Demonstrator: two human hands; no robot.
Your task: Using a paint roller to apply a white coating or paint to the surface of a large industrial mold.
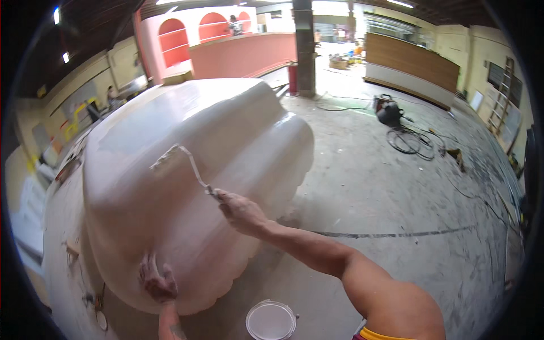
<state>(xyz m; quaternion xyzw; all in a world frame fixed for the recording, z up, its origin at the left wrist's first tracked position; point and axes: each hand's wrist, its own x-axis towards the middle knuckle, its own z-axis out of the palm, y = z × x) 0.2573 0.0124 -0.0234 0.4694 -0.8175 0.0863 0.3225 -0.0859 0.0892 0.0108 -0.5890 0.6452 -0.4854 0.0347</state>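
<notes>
A large, rounded, ribbed form (226, 130), coated whitish with pinkish patches, fills the left and middle of the view. My right hand (243, 214) is closed round the handle of a paint roller (194, 164). The roller's pale, paint-covered sleeve (165, 158) is against or just above the form's upper side; which of the two I cannot tell. Lower down, my left hand (158, 281) lies at the form's near end, fingers and thumb apart, with whitish smears on it. Below and between my arms stands a round bucket (271, 321) of pale paint.
Black hoses (409, 141) coil on the grey concrete floor beside a dark machine (389, 112). A dark pillar (304, 51) rises behind the form, with a pink counter (243, 55) nearby. At the far right a ladder (501, 93) leans on the wall. People are in the background.
</notes>
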